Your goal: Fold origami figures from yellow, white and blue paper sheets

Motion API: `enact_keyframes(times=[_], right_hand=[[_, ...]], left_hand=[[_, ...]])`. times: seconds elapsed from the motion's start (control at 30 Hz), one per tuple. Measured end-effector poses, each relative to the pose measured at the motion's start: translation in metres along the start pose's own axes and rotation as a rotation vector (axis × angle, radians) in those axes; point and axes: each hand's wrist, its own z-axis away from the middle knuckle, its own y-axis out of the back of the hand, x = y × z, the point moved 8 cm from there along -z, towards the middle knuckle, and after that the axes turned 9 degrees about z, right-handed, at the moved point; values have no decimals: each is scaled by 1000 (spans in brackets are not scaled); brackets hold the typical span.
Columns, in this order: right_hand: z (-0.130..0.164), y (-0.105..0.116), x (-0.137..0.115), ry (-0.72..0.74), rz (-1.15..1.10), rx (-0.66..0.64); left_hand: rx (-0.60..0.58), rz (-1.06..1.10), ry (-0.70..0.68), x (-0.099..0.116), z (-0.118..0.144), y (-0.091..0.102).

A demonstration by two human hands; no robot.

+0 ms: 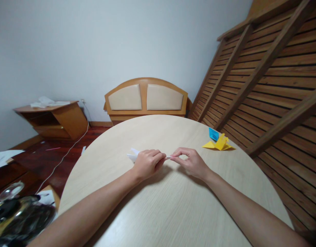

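Observation:
A folded white paper piece is held just above the table, mostly covered by my left hand. Its pointed flaps stick out to the left of that hand. My left hand is closed around the paper's middle. Between thumb and forefinger, my right hand pinches the thin white tip that comes out on the other side. The two hands are close together but apart, with a short stretch of paper between them.
On the round pale wooden table, a yellow origami bird and a blue folded paper piece stand at the right edge. Beyond are a headboard, a slatted wooden frame and a low cabinet. Bagged items lie lower left.

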Motion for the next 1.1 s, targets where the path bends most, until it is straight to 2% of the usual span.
enact_keyframes(times=[0.2, 0.33, 0.53, 0.67, 0.83, 1.1], right_hand=[[0, 22, 14, 0, 74, 19], [0, 28, 15, 28, 178, 39], [1, 12, -8, 229, 467, -40], [2, -2, -19, 286, 556, -95], [2, -6, -21, 264, 531, -91], [-1, 14, -4, 191, 543, -101]], left_hand=[[-11, -64, 41, -15, 3, -2], [-30, -96, 53, -19, 4, -3], [-123, -167, -20, -8, 2, -8], [-166, -201, -73, 1, 2, -11], [-205, -202, -73, 2, 2, -15], [-166, -175, 18, -20, 3, -10]])
